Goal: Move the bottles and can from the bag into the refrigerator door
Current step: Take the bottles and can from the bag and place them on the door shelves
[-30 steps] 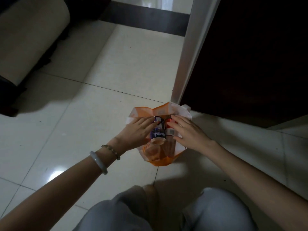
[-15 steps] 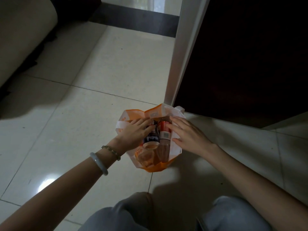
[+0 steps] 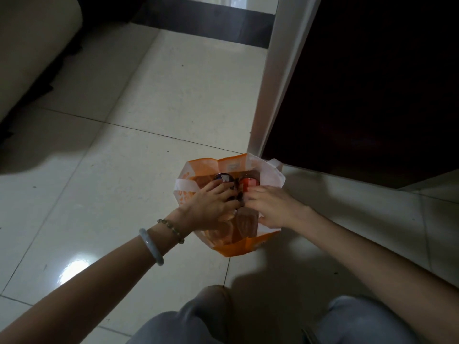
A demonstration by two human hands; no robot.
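An orange and white bag [image 3: 231, 163] stands open on the tiled floor in front of my knees. Inside it are a dark bottle [image 3: 223, 177] with a blue label and a red-capped bottle [image 3: 250, 182]; anything lower in the bag is hidden. My left hand [image 3: 211, 207] reaches into the bag with its fingers wrapped over the dark bottle. My right hand [image 3: 272, 207] is curled over the bag's right rim, its fingertips beside the red-capped bottle. The refrigerator [image 3: 360, 83] rises dark just behind the bag, with a pale edge [image 3: 275, 95] on its left.
A beige sofa [image 3: 32, 45] fills the far left. A dark threshold strip [image 3: 206, 18] crosses the floor at the back. My knees [image 3: 206, 316] are at the bottom of the view, close to the bag.
My left fingers have slid deeper into the bag over the dark bottle. My right hand has gone from flat on the bag's side to curled over its rim.
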